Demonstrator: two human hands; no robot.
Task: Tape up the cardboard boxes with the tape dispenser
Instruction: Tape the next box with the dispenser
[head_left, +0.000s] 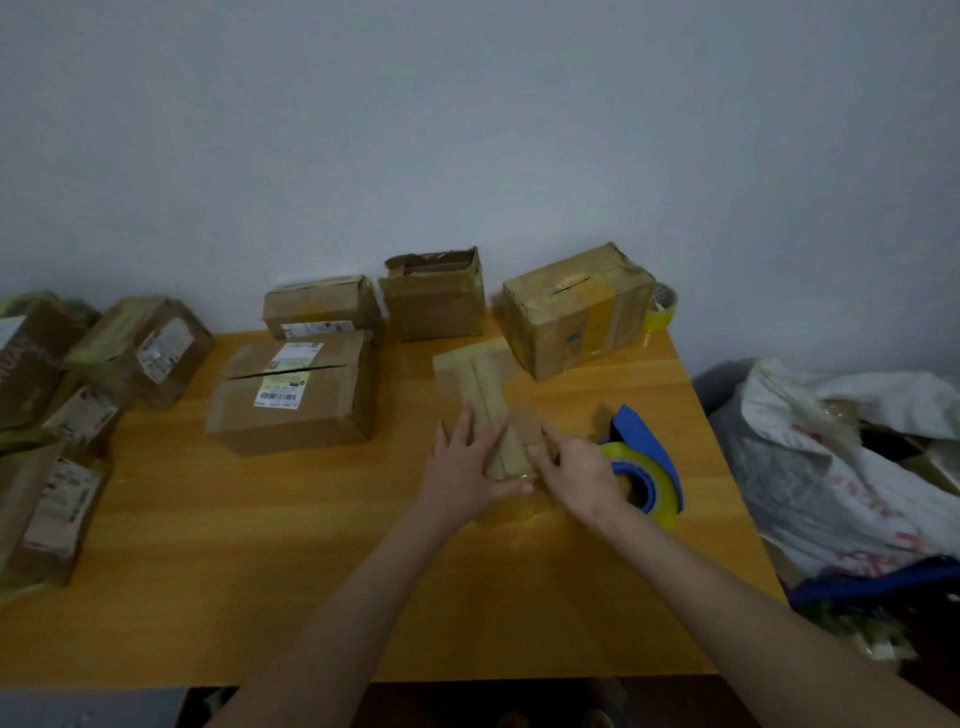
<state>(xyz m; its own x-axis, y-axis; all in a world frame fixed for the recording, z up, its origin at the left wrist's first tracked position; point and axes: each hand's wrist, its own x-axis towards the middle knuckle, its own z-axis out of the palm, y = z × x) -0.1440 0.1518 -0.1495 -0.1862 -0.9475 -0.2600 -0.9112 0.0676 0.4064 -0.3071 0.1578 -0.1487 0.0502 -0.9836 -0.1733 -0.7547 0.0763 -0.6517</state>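
Working on slim cardboard box (475, 384) mid-tabletop (260, 545), long axis roughly 11 to 5 o'clock, tape strip over top seam. Pressing left hand (462, 467) flat on its near end: grip wide, fingers straight, thumb along near edge. Touching box's 3 o'clock side with right hand (576, 467): grip loose and wide, holding nothing. Blue tape dispenser (644, 467) with yellowish roll parked on tabletop just at 3 o'clock of that hand. Around: labelled box (296, 395) at 9 o'clock, open-topped box (434, 296) at 12, taped box (576, 312) at 1, spare tape roll (660, 309) beside it.
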